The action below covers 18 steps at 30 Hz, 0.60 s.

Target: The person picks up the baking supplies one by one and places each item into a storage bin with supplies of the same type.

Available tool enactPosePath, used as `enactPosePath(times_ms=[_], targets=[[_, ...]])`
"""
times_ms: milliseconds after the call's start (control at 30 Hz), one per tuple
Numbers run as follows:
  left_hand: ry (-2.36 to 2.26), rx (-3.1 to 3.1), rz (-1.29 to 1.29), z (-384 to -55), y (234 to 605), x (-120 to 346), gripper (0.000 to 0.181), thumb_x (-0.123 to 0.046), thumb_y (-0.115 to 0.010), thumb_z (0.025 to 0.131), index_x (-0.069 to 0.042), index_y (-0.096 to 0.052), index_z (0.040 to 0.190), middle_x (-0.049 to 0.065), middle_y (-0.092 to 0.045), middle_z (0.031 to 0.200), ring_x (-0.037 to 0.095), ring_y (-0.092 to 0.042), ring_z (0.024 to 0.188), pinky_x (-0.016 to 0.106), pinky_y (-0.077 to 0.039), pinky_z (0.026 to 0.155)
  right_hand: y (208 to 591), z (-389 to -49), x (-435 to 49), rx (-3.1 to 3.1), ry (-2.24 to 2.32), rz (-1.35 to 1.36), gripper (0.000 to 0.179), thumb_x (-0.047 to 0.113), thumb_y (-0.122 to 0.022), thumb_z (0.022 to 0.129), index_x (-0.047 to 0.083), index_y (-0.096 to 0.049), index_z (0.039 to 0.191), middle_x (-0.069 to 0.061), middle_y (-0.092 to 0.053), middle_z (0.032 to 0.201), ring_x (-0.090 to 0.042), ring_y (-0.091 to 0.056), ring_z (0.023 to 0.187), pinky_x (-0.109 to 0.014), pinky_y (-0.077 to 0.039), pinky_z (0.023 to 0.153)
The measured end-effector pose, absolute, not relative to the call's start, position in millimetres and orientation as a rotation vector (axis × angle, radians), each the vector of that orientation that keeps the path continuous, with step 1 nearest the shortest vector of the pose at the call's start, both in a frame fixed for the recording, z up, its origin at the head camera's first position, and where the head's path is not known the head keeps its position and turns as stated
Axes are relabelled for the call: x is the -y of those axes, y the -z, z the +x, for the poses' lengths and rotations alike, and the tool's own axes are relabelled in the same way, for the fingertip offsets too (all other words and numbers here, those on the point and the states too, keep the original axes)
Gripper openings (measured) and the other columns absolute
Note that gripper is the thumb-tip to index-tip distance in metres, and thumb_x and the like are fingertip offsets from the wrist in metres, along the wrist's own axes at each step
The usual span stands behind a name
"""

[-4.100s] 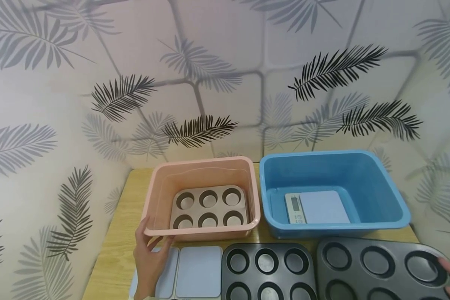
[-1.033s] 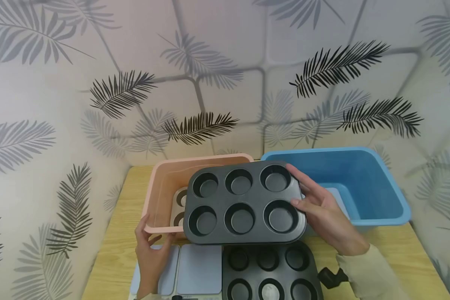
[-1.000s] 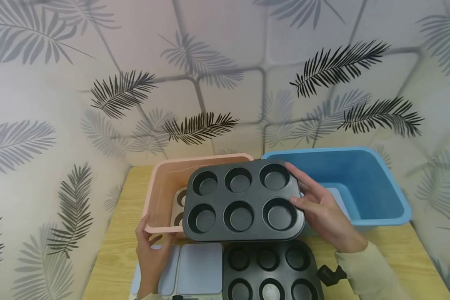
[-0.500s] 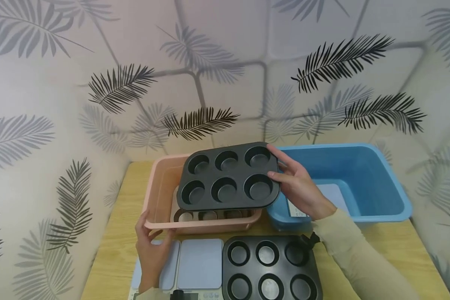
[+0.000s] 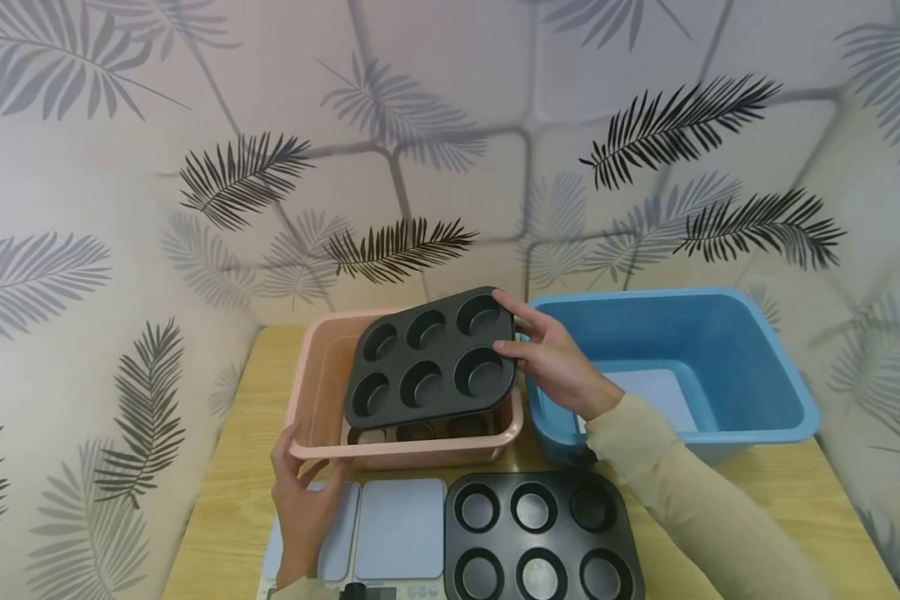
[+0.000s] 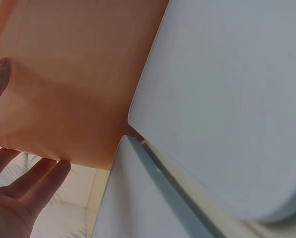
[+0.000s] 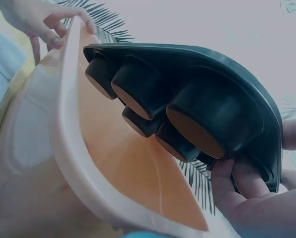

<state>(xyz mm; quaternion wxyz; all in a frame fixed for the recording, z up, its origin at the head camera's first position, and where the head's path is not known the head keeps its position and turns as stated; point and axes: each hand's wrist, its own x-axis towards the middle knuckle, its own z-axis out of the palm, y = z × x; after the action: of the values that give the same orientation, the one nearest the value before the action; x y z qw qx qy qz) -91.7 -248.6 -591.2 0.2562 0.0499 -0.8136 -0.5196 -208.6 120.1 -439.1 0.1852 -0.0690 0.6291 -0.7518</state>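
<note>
My right hand [image 5: 558,362] grips the right end of a dark muffin tin [image 5: 431,358], thumb on top and fingers beneath. The tin tilts, its left end lower, over the peach plastic tub [image 5: 401,454]. In the right wrist view the undersides of the tin's cups [image 7: 195,124] hang over the tub's rim [image 7: 71,129]. My left hand [image 5: 303,504] holds the tub's front left corner; in the left wrist view its thumb [image 6: 1,74] lies against one wall and its fingers [image 6: 48,183] against another. A lighter muffin tin [image 5: 416,432] inside the tub is mostly covered.
At right stands a blue tub [image 5: 750,433] with a kitchen scale [image 5: 652,392] inside. Before the tubs lie another dark muffin tin [image 5: 540,533] and two kitchen scales, one with its plate [image 5: 401,529] beside the muffin tin. Patterned wall [image 5: 450,167] rises behind the wooden table [image 5: 225,467].
My right hand has picked up the dark muffin tin from the table's right side and carried it left over the peach tub, tilting it. My left hand has stayed at the tub's corner.
</note>
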Motion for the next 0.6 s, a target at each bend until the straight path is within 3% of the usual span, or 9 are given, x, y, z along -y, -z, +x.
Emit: enactPosePath(times_ms=[167, 300, 367, 533, 600], targets=[[1.41, 2.222, 0.151, -92, 592, 248, 0.097, 0.003, -0.091, 0.084, -0.016, -0.041, 0.165, 0.026, -0.06, 0.155, 0.015, -0.066, 0.123, 0.01, -0.058, 0.094, 440, -211, -104, -1.791, 2.091, -0.173, 0.079, -0.002, -0.061, 0.107, 0.029, -0.032, 0.174, -0.018, -0.041, 0.171, -0.008, -0.07, 0.115, -0.023, -0.06, 0.091], [1.414, 2.219, 0.14, -92, 593, 248, 0.096, 0.003, -0.091, 0.084, -0.015, -0.041, 0.165, 0.027, -0.06, 0.154, 0.01, -0.065, 0.12, 0.009, -0.057, 0.092, 443, -212, -91, -1.83, 2.068, -0.168, 0.08, -0.004, -0.062, 0.106, 0.028, -0.033, 0.173, -0.009, -0.027, 0.18, -0.02, -0.061, 0.131, -0.023, -0.062, 0.091], [1.407, 2.22, 0.135, -92, 593, 248, 0.096, 0.003, -0.091, 0.085, -0.014, -0.041, 0.165, 0.028, -0.059, 0.154, 0.008, -0.064, 0.12, 0.008, -0.057, 0.092, 444, -213, -85, -1.861, 2.042, -0.17, 0.081, -0.005, -0.062, 0.105, 0.028, -0.034, 0.173, -0.01, -0.028, 0.18, -0.027, -0.061, 0.137, -0.026, -0.063, 0.093], [1.393, 2.223, 0.13, -92, 593, 248, 0.096, 0.004, -0.09, 0.085, -0.014, -0.04, 0.165, 0.028, -0.058, 0.155, 0.005, -0.063, 0.12, 0.008, -0.057, 0.092, 449, -215, -73, -1.89, 1.984, -0.143, 0.081, -0.003, -0.063, 0.105, 0.03, -0.034, 0.173, -0.019, -0.049, 0.166, -0.037, -0.061, 0.143, -0.033, -0.061, 0.1], [1.395, 2.222, 0.128, -92, 593, 248, 0.096, 0.003, -0.09, 0.084, -0.014, -0.04, 0.165, 0.028, -0.058, 0.155, 0.004, -0.062, 0.12, 0.008, -0.057, 0.092, 451, -216, -69, -1.889, 1.97, -0.13, 0.081, -0.002, -0.063, 0.105, 0.03, -0.033, 0.173, -0.019, -0.048, 0.166, -0.037, -0.059, 0.145, -0.034, -0.061, 0.1]])
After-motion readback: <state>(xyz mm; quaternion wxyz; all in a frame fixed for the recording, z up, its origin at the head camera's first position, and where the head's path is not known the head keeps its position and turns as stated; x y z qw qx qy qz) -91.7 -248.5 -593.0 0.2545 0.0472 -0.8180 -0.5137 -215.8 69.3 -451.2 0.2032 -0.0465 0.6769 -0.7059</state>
